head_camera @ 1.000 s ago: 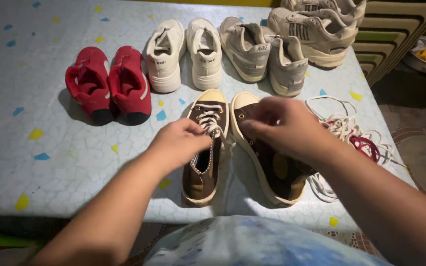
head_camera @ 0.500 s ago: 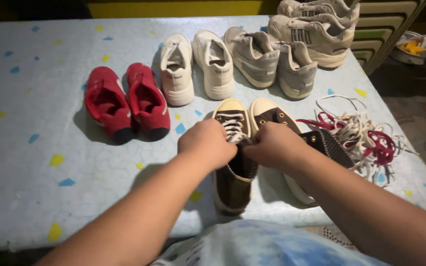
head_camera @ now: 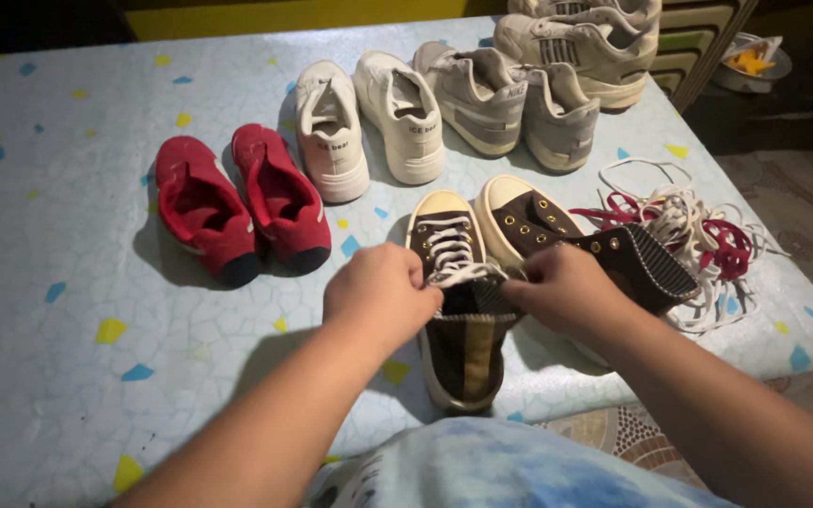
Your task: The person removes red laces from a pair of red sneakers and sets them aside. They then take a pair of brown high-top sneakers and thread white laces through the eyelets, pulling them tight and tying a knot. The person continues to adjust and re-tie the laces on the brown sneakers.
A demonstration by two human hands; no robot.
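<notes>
Brown high-top shoe (head_camera: 458, 310), the left one of its pair, stands on the desk (head_camera: 68, 310) with white lace (head_camera: 451, 249) threaded through most eyelets. Left hand (head_camera: 380, 296) and right hand (head_camera: 566, 292) each pinch a lace end at the collar, fingers closed. Its partner shoe (head_camera: 576, 240) beside it has bare eyelets; loose laces (head_camera: 698, 245) lie further right.

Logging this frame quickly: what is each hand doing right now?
Left hand: closed, pinching the white lace of the brown shoe.
Right hand: closed on the same lace.
</notes>
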